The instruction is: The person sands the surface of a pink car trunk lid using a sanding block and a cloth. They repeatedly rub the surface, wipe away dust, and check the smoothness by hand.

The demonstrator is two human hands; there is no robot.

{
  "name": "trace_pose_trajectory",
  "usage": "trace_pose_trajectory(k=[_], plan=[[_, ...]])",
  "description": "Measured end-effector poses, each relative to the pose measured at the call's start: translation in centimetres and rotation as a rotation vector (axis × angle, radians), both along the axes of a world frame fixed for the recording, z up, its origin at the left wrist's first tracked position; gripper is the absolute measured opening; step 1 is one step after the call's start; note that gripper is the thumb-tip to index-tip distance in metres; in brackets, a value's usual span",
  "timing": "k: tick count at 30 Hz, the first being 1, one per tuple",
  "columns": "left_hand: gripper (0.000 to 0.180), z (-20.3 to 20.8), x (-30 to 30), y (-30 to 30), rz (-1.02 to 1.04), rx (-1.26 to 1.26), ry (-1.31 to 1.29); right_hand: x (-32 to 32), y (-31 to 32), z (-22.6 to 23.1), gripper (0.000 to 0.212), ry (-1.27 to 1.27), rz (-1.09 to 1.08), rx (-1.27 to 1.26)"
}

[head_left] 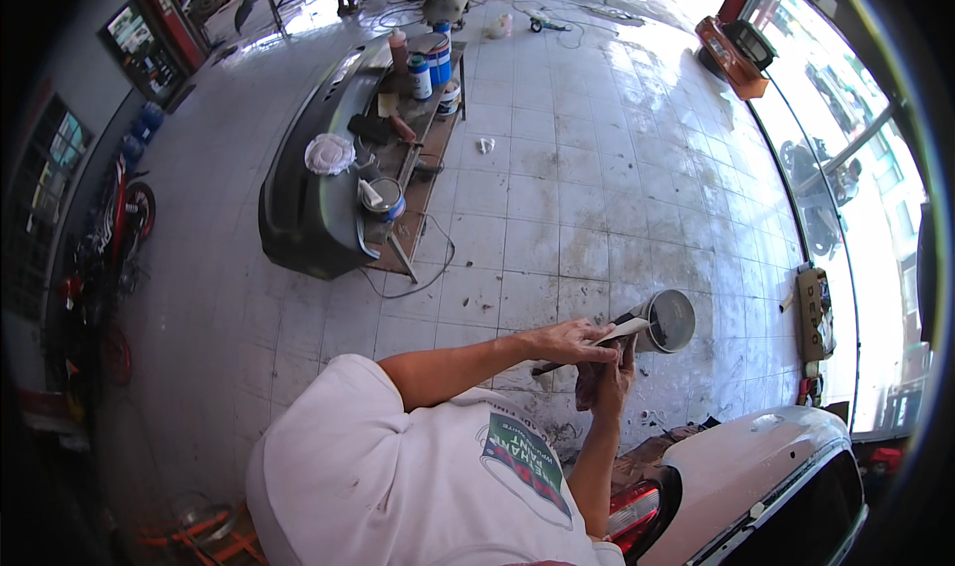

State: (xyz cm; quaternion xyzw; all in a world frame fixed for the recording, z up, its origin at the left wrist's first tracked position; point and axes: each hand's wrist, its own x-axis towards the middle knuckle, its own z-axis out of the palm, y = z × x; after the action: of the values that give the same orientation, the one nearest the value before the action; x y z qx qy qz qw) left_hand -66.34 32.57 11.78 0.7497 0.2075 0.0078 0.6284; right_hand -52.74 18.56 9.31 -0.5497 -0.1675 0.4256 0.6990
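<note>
Two hands meet at a pale sheet beside a bucket

A small pale sheet (625,328) is up in front of the person's chest, its far tip overlapping the bucket's outline. The left hand (572,342) is clamped on its near end; the right hand (615,375) comes up from below, its fingertips at the sheet's underside. The hands are together, but the right palm is turned away, so I cannot tell how tightly it is closed. A dark strip along the sheet's upper edge and a brownish scrap below the hands are too unclear to name.

The bucket (679,317) is behind them, its near side partly covered by the sheet and hands. At lower right, the white car (741,457) is cut off by the bottom edge, and the right forearm hides part of its tail light (637,511).

Farther off, a dark bumper (298,193) leans along a bench (435,143) crowded with cans. The red motorbike (134,213) at left sinks into shadow, and glare washes out the windows at right.
</note>
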Motion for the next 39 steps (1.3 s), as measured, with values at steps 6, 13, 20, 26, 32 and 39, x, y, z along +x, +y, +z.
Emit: trace_pose_trajectory(k=[6,13,20,26,32,39], plan=[[0.099,-1.1,-4.9,3.9,0.077,0.028,0.02,-4.9,4.1,-0.5,0.08,-0.08,0.062,0.018],[0.084,-0.5,-9.9,7.3,0.08,0.154,-0.158,-8.9,8.2,-1.4,0.055,-0.021,0.096,-0.018],[0.065,-1.2,-10.2,8.6,0.102,0.313,-0.234,-9.1,8.9,0.1,0.056,0.075,0.171,0.036],[0.062,0.5,-9.1,7.9,0.019,0.355,-0.305,-7.8,7.6,0.3,0.059,0.0,0.106,0.057],[0.062,0.4,-8.3,7.8,-0.064,0.33,-0.411,-8.0,6.2,2.7,0.055,0.044,-0.007,-0.085],[0.079,3.0,-7.2,8.2,-0.294,0.105,-0.232,-6.6,4.3,6.1,0.05,-0.124,0.167,-0.235]])
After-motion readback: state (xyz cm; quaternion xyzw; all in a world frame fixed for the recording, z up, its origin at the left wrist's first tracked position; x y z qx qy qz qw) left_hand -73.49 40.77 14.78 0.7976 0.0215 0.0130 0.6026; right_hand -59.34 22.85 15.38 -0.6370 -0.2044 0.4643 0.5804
